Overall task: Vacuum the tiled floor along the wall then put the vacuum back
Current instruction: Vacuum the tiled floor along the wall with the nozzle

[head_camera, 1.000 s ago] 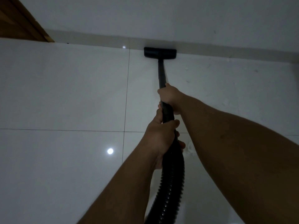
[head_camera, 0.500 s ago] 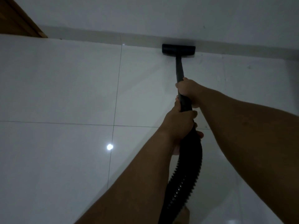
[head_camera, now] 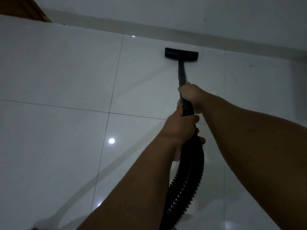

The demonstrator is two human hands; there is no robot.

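The tiled floor (head_camera: 58, 72) is being covered up to the wall (head_camera: 182, 12). The ribbed hose (head_camera: 187, 176) is being gripped by the left hand (head_camera: 180, 128), nearer the camera. The wand (head_camera: 181, 72) is being clasped by the right hand (head_camera: 191, 95), nearer the wall. The nozzle (head_camera: 181, 54) is being held flat just short of the wall.

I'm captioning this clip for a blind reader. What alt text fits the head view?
Two bare hands hold a black vacuum wand, right hand ahead of left hand, with the floor nozzle on glossy white tiled floor near the base of a white wall. A ribbed black hose trails back toward the person.
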